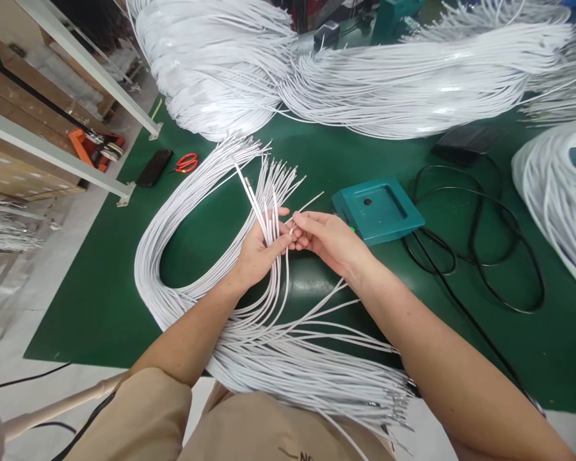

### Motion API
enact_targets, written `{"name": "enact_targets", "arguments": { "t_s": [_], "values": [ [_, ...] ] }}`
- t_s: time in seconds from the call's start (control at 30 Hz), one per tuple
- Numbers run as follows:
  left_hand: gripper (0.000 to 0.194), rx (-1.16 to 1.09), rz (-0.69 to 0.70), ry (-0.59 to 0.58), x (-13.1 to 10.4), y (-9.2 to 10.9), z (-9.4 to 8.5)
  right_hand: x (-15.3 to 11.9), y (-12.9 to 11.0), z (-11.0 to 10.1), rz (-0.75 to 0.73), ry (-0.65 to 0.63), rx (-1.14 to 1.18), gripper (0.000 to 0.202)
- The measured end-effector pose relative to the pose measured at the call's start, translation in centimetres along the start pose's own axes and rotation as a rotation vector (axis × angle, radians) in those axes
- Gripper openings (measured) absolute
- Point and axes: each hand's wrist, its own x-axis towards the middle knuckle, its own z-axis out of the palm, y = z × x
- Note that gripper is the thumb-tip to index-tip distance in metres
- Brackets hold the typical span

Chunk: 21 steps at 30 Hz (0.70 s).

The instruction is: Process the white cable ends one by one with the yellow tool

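Several white cables (273, 282) rise through my left hand (263, 246), whose thumb and fingers close around them near their ends. Just right of it, my right hand (324, 237) pinches a thin cable end between thumb and fingers, and the fingertips of both hands nearly meet there. A curved bundle of white cables (148, 256) loops on the green table (96, 301) left of my hands. More white cables (297, 365) lie under my forearms, their ends toward the lower right.
A teal device (379, 208) sits right of my hands, with black cords (477, 256) beyond. Large white cable bundles (413, 86) line the back. Red-handled scissors (187, 162) and a black phone (154, 168) lie at the back left, near a white post (91, 77).
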Motion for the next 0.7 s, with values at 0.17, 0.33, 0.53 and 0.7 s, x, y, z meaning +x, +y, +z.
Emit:
{"name": "enact_targets", "arguments": {
  "t_s": [0.17,0.33,0.53,0.7],
  "values": [
    [0.050,-0.020,-0.029,0.014,0.0,-0.2,-0.2,-0.1,-0.1,0.0,-0.029,0.012,-0.046,0.028],
    [0.047,-0.175,-0.141,0.018,0.1,0.1,-0.1,-0.1,0.3,0.3,-0.304,0.154,-0.507,0.013],
    [0.042,-0.428,-0.404,0.014,0.5,0.7,-0.2,-0.3,0.8,-0.1,-0.781,0.187,-1.548,0.027],
    [0.047,-0.290,-0.374,0.088,1.0,0.1,-0.8,-0.1,-0.2,-1.1,-0.841,0.188,-1.924,0.025]
  ]
}}
